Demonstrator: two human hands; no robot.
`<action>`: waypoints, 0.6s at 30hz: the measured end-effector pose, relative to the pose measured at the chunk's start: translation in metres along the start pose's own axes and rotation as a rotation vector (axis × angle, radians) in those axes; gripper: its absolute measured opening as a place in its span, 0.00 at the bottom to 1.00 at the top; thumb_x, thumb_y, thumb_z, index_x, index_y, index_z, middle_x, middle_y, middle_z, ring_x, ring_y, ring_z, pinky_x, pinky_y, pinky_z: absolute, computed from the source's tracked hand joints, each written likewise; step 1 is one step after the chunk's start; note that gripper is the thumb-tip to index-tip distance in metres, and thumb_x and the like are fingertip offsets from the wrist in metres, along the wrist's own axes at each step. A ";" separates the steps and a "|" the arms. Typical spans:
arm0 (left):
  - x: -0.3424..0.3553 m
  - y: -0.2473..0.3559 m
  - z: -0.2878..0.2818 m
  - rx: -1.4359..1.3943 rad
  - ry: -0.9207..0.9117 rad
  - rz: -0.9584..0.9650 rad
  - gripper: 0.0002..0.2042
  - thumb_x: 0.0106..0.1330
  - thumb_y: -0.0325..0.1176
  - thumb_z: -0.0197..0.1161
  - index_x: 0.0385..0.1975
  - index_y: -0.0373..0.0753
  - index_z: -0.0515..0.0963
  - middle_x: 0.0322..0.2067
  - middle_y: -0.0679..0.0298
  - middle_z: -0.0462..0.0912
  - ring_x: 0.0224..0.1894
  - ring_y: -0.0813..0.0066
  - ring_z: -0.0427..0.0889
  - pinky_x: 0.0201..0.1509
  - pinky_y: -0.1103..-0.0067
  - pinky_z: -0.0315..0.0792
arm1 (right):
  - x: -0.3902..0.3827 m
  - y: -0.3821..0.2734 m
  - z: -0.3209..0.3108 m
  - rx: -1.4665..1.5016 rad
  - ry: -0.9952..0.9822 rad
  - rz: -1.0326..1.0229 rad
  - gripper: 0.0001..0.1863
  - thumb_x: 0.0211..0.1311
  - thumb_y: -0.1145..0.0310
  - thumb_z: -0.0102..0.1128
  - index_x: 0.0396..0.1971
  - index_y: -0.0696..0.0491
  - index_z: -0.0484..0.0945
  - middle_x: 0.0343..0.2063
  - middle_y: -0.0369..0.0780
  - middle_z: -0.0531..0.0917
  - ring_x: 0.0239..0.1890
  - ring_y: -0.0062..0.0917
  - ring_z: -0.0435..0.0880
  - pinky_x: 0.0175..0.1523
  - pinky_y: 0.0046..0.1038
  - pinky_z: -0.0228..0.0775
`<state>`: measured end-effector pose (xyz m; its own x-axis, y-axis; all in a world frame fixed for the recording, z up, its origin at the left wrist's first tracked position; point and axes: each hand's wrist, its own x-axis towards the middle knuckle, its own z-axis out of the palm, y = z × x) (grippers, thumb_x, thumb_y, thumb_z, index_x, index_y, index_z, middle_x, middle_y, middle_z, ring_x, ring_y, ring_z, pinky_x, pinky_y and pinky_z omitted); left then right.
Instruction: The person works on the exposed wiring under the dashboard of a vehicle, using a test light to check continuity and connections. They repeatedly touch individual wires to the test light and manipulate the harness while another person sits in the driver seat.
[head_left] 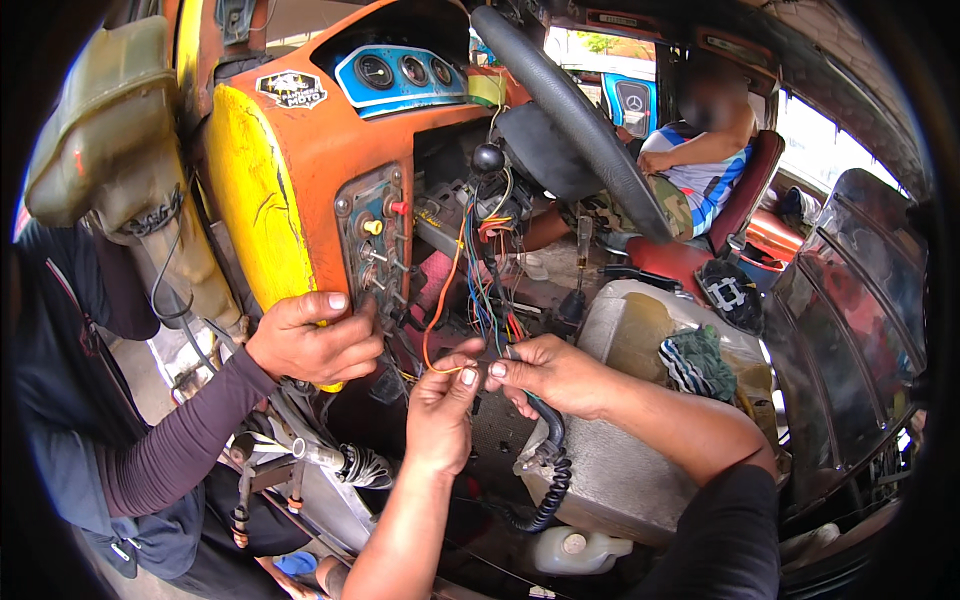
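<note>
Below the steering column, my left hand (438, 422) pinches the end of an orange wire (430, 335) between thumb and fingers. My right hand (553, 376) meets it fingertip to fingertip, also closed in a pinch; thin wires run into its grip, a greenish one among them. Just above both hands hangs a loose bundle of coloured wires (478, 285), dropping from the open steering column. A black corrugated cable (553, 435) passes under my right hand. Whether the wire ends touch is too small to see.
At left, a co-worker's hand (318, 342) reaches to the switch panel (372, 240) on the orange dashboard (330, 140). The steering wheel (580, 110) arches above. Right of my hands stands a grey engine cover (630, 400) with a cloth (698, 362). Another person (700, 165) sits beyond.
</note>
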<state>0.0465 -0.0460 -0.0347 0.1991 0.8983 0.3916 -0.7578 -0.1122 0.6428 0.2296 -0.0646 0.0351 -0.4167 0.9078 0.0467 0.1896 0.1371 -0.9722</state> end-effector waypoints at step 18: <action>0.031 0.027 -0.001 0.199 0.198 0.082 0.06 0.73 0.26 0.67 0.46 0.36 0.84 0.44 0.65 0.87 0.42 0.81 0.82 0.48 0.83 0.77 | -0.008 -0.012 0.006 0.193 0.149 -0.081 0.11 0.82 0.67 0.41 0.56 0.55 0.63 0.24 0.41 0.77 0.17 0.20 0.72 0.18 0.22 0.63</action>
<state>0.0320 -0.0209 -0.0059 0.0020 0.9460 0.3242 -0.6261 -0.2516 0.7381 0.2250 -0.0765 0.0450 -0.2850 0.9474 0.1454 -0.0182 0.1463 -0.9891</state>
